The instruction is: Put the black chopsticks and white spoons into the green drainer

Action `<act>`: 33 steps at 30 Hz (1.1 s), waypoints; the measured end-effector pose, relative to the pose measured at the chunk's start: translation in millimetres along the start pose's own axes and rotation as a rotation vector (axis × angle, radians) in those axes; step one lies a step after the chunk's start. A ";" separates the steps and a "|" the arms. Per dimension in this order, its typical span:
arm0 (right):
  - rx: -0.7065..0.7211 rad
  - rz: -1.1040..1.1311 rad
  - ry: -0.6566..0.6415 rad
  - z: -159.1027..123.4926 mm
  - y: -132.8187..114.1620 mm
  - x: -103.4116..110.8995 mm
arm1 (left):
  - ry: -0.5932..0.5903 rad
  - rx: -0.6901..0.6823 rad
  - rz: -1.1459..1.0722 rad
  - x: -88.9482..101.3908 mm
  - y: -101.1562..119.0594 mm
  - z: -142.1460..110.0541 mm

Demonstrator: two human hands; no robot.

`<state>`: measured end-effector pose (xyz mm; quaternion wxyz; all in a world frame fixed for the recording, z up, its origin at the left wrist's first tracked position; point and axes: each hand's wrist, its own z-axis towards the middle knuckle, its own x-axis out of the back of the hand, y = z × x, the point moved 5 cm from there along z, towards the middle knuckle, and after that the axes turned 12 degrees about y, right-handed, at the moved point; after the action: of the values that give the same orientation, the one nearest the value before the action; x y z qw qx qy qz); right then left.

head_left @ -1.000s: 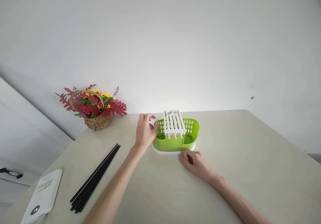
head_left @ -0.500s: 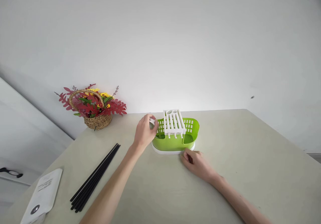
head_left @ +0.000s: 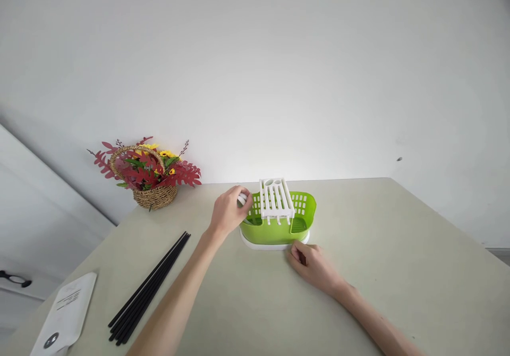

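Note:
A green plastic utensil basket [head_left: 271, 232] stands on a white base tray [head_left: 263, 247]. Across its middle sits a white slotted rack [head_left: 278, 199] with small hooks along the front. At the basket's left end my left hand [head_left: 229, 210] is closed around white, rounded-ended utensils [head_left: 241, 199]. Their lower parts reach down inside the basket, and my fingers hide most of them, so I cannot tell their kind. My right hand [head_left: 313, 265] is curled, its thumb and forefinger at the tray's front right rim.
Several black chopsticks [head_left: 149, 289] lie at the left on the table [head_left: 358, 239]. Nearer the left edge is a white flat packet [head_left: 66, 313]. A wicker basket of artificial flowers [head_left: 155, 195] stands at the back left, by the wall [head_left: 255, 79].
The view has tilted slightly, so everything sits a little lower. More of the white utensils shows in my left hand. My right hand stays at the tray's rim.

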<state>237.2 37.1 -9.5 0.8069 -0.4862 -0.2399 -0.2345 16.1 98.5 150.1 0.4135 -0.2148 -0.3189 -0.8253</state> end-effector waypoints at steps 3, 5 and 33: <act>0.002 0.007 0.007 -0.2 0.3 -0.7 | -0.092 0.015 0.068 -3.9 -0.5 3.2; 0.005 0.008 0.011 -0.2 0.7 -1.1 | -0.098 0.009 0.103 -4.9 -0.2 4.3; 0.021 -0.007 0.018 0.6 -3.2 1.4 | 0.350 0.169 -0.130 15.1 3.5 27.6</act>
<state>236.2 36.1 -6.3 0.8133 -0.4748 -0.2368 -0.2389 12.9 108.1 180.1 0.4249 -0.0117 -0.3235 -0.8454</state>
